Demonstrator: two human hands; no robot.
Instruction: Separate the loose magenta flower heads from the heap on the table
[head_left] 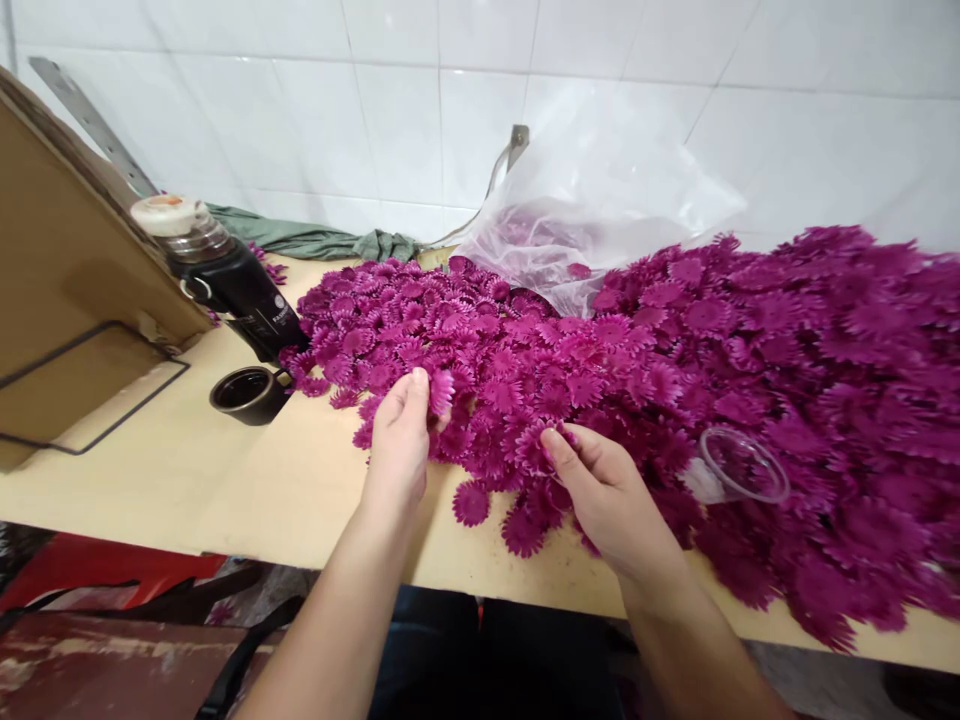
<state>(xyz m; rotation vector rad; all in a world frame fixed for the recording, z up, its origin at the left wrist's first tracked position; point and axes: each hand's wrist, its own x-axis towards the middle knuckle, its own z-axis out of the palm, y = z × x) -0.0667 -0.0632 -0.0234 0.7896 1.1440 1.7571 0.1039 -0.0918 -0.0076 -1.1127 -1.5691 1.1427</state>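
My left hand (402, 432) is closed, pinching a purple artificial flower head (441, 391) between thumb and fingers. To its right, my right hand (600, 480) is also closed, with thumb and index finger on another purple flower head (534, 447). Both hands are just over the near edge of a large pile of purple flower heads (585, 370) spread along the table. Below and between the hands, a single flower head (471, 503) lies on the bare tabletop.
A clear plastic cup (742, 465) lies tipped on the pile at right. A translucent plastic bag (600, 190) rests behind it against the tiled wall. At left are a black thermos (225, 285), a dark cup (247, 395) and a cardboard box (82, 270) with a wire frame (135, 425).
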